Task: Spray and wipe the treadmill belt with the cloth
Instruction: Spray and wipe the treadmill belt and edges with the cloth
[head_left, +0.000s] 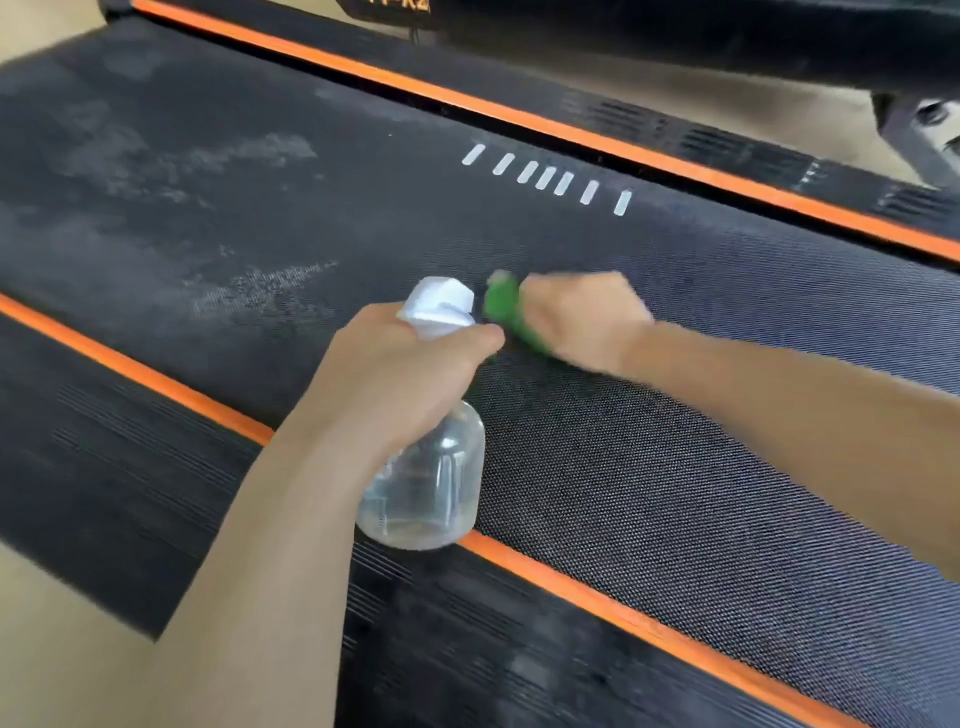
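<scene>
The black textured treadmill belt (649, 467) runs diagonally across the view, with pale dusty smears on its left part. My left hand (395, 374) grips the neck of a clear spray bottle (426, 488) with a white spray head, held over the belt's near edge. My right hand (582, 317) holds a green cloth (506, 312) against the belt, just right of the spray head. Most of the cloth is hidden under that hand, and the hand is blurred.
Orange trim strips (623, 618) border the belt on both sides, with black ribbed side rails (130, 467) outside them. White dash marks (545, 176) are printed on the belt further away. A dark frame part (914, 124) stands at the upper right. Tan floor (62, 649) lies at the lower left.
</scene>
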